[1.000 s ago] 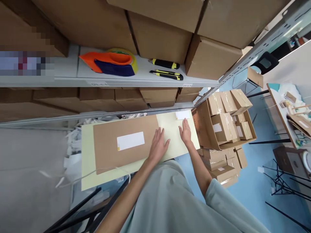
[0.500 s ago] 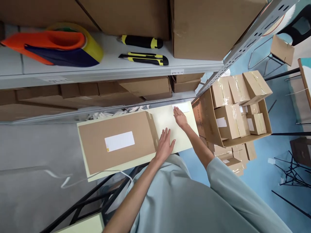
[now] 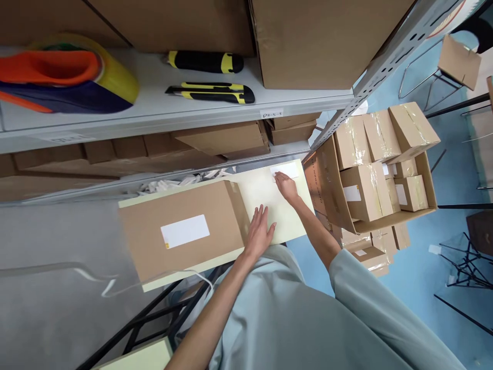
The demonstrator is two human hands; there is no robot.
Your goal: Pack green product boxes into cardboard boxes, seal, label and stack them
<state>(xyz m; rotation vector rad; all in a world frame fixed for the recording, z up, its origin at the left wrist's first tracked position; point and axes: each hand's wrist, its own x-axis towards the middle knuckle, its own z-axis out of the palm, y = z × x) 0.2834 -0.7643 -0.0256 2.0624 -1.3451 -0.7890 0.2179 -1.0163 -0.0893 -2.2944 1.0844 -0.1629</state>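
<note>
My left hand (image 3: 259,235) lies flat on the pale tabletop (image 3: 254,187), fingers spread and holding nothing. Just left of it is a flat brown cardboard box (image 3: 142,216) with a white label (image 3: 185,231) on top. My right hand (image 3: 287,188) is farther out on the same tabletop, fingers curled together at the lower left edge of a second white label (image 3: 289,169). Its fingertips cover that corner, so the grip on the edge is partly hidden.
Above the table, a metal shelf (image 3: 215,114) carries two utility knives (image 3: 215,93) and a tape dispenser (image 3: 65,82). To the right stands a large open carton (image 3: 335,180) filled with several small taped boxes. A white cable (image 3: 77,267) runs at the left.
The fingers of my right hand have curled in at the label's edge, where they lay straighter before. My left hand stays put on the tabletop. The whole view has shifted slightly.
</note>
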